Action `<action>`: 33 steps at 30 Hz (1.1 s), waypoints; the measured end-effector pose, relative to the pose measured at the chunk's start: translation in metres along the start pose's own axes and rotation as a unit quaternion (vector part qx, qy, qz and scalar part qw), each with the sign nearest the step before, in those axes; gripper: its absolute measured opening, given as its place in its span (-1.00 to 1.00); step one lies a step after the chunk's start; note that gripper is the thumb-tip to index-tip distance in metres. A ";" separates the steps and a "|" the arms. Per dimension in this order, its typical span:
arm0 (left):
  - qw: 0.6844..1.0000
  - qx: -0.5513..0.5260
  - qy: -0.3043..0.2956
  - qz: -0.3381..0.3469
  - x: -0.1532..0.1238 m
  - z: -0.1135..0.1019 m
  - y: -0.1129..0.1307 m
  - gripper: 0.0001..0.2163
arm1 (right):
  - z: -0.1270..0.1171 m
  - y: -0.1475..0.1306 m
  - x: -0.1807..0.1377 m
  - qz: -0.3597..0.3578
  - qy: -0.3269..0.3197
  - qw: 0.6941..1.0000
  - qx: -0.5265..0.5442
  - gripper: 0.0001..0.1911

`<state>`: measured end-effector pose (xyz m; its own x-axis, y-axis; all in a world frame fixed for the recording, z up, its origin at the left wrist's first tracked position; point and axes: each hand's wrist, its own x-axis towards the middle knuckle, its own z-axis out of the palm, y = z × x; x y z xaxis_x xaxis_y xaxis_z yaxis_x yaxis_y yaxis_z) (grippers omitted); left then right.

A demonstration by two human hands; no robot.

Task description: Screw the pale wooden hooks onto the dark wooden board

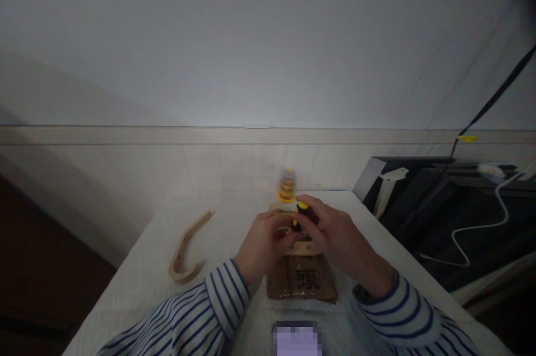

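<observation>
My right hand (330,227) grips a stubby screwdriver (302,208) with a yellow and black handle, held upright between thumb and fingers. My left hand (268,241) is closed close beside it, fingers pinched together around the screwdriver's lower end; what they hold is hidden. Under both hands, a light wooden piece (304,248) with small dark holes lies across a brown printed package (301,280). Just beyond my hands stands a clear cone-shaped container (287,187) with a yellow base and orange-yellow contents.
To the left, a curved wooden hook (181,255) lies on the white-covered table (142,267). A phone (297,339) is at the near edge. The wall (234,166) rises behind the table. Dark panels (422,211) and a white cable (481,227) are at the right.
</observation>
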<state>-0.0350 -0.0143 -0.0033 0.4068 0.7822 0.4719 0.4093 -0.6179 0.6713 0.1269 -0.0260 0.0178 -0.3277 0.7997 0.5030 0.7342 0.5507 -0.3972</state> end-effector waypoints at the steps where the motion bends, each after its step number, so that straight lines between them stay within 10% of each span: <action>1: 1.000 -0.001 0.000 -0.002 0.000 0.000 0.000 -0.83 | 0.000 -0.001 0.000 0.003 -0.001 1.000 0.000 -0.69; 33: 0.998 -0.027 -0.050 0.015 0.000 -0.001 0.001 -0.80 | 0.002 0.002 -0.001 -0.036 0.003 0.999 0.001 -0.68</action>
<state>-0.0360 -0.0146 -0.0021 0.4980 0.7503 0.4347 0.3519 -0.6331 0.6895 0.1280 -0.0254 0.0151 -0.3756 0.7572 0.5343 0.7078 0.6066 -0.3621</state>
